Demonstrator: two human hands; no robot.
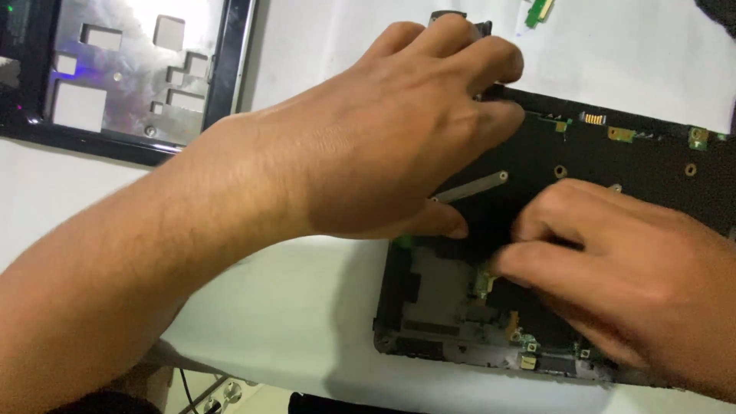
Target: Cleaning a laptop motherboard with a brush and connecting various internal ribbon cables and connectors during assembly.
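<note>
The opened laptop base (613,165) lay on the white table (291,322), right of centre, its long axis running left to right and tilting slightly down toward the right edge of the view. It was a dark, flat shell with its inner board exposed: small green tabs and brass-coloured screw posts along the far edge, a thin silver metal strip (469,186) lying slantwise near the middle, and grey and gold fittings crowded at the near left corner. Both hands were on it. The left hand (383,130) reached in from the left and pressed over the far left corner, fingers curled down over the edge and the thumb lying flat just below the strip; whether it gripped anything could not be told. The right hand (621,268) came from the right, nearer the middle of the board, its fingertips (510,264) pinched together at a small part near the gold fittings, though what they held was hidden. Farther off, at the upper left, lay a detached black frame with a silver metal plate (130,69), and a small green board (539,11) sat at the top edge.
</note>
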